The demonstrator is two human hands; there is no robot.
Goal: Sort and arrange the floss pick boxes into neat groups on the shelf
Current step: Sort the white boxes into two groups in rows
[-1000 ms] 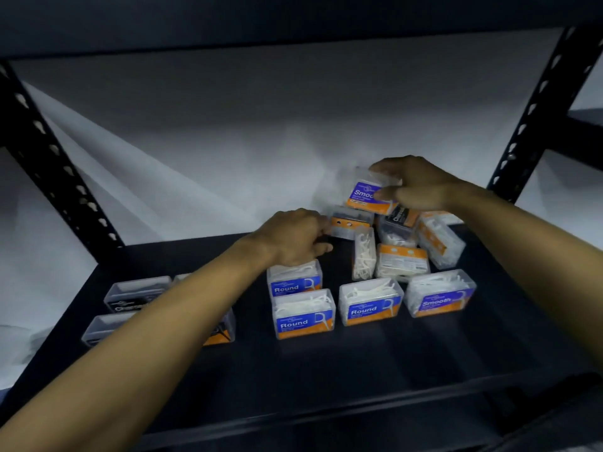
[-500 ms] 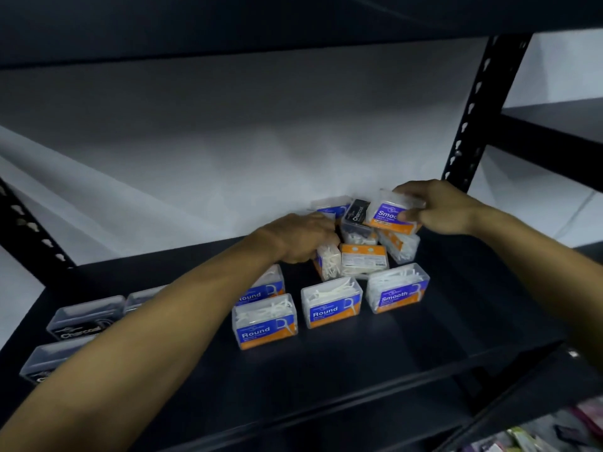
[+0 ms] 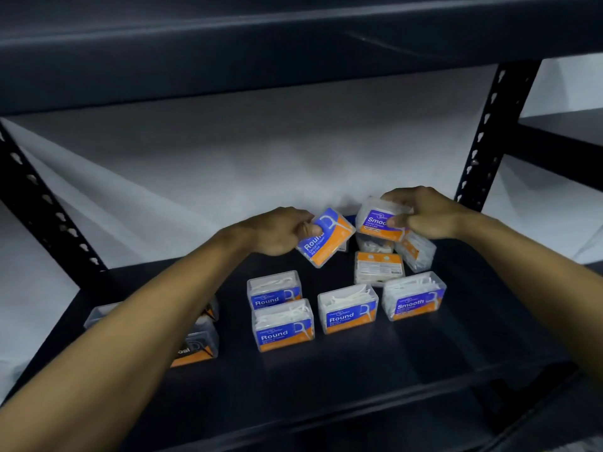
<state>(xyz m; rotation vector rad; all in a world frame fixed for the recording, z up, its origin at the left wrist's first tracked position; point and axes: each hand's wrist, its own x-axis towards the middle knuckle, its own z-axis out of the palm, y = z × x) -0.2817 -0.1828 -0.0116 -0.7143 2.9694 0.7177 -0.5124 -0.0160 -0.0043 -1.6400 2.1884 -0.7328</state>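
My left hand [image 3: 277, 231] grips a tilted Round floss pick box [image 3: 328, 238] lifted above the dark shelf [image 3: 359, 370]. My right hand [image 3: 424, 212] holds a Smooth box [image 3: 375, 220] raised over a loose pile of boxes [image 3: 412, 251] at the back. One box [image 3: 378, 267] lies with its orange back label up. In front stand three upright Round boxes: two stacked front to back [image 3: 275, 290] [image 3: 283, 324] and one beside them [image 3: 347, 309]. A Smooth box [image 3: 414, 296] stands to their right.
Dark Charcoal boxes [image 3: 195, 344] sit at the left, partly hidden by my left forearm. A black perforated upright [image 3: 486, 138] rises at the right, another [image 3: 39, 203] at the left. An upper shelf board [image 3: 293, 50] hangs overhead. A white sheet backs the shelf.
My left hand has picked a Round box out of the pile and lifted it. My right hand keeps the Smooth box raised. The camera has shifted slightly.
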